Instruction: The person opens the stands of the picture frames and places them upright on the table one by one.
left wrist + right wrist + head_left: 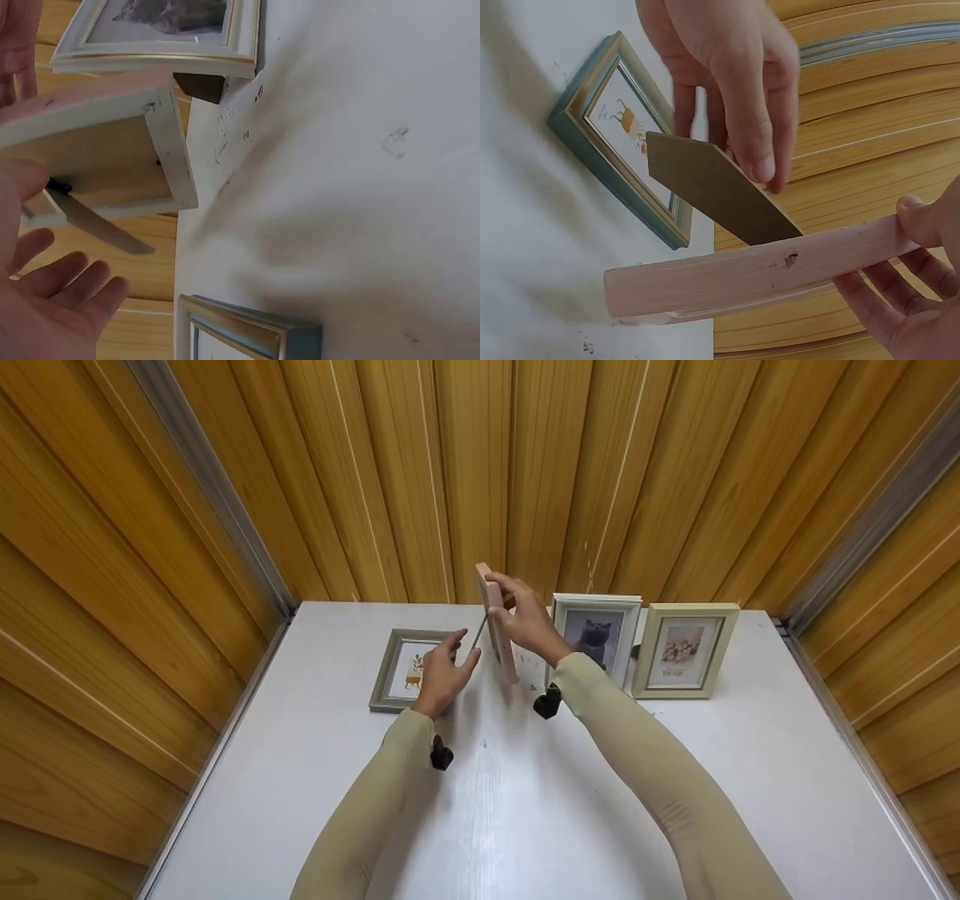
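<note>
At mid-picture I hold the pink photo frame (504,641) edge-on, its long axis running top to bottom, top tipped slightly left, backing and jutting stand (712,184) facing left. My right hand (531,621) pinches its upper part; my left hand (442,679) is loosely open around the stand, contact unclear. Three other frames sit on the desk (480,817): one left, two right.

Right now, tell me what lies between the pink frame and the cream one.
In the head view: the right hand, holding the pink frame, then the cat picture frame.
</note>
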`<state>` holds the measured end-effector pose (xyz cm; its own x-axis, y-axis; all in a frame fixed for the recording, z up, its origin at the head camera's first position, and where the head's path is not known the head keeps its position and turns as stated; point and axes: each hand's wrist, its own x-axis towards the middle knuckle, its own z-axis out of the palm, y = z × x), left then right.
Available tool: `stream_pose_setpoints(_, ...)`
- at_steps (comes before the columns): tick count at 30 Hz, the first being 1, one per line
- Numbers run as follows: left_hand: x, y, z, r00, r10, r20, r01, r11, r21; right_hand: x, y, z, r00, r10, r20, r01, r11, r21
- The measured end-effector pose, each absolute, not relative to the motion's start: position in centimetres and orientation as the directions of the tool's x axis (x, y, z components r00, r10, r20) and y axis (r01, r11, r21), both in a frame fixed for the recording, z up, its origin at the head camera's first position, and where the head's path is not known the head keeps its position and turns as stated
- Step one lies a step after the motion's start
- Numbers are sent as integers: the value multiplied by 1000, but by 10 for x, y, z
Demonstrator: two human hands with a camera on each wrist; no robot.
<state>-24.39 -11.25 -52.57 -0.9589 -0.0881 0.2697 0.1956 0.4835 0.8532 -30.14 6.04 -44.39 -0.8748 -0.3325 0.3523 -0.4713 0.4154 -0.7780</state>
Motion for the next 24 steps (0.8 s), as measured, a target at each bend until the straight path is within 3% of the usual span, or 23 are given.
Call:
stream_pose_setpoints(3,-242,-102,-518,-909,-116,401,264,586,767,-304,57,-440,-872,-330,361,-477,411,-777)
stream_pose_setpoints(7,-236,-89,-510,-866,-132,482,301,632,714,-308,52,-437,-869,-326,372,-485,406,-775)
stream_pose_setpoints(16,-230,-70,-506,-904,-177,390,218,594,775,-311,47,-438,-883,-291,368,-465,440,-768)
stream_pose_setpoints(24,-235,-59,-516,-923,-243,299,187,398,898,-305,42,-441,-881,-278,382,-470,428,-772)
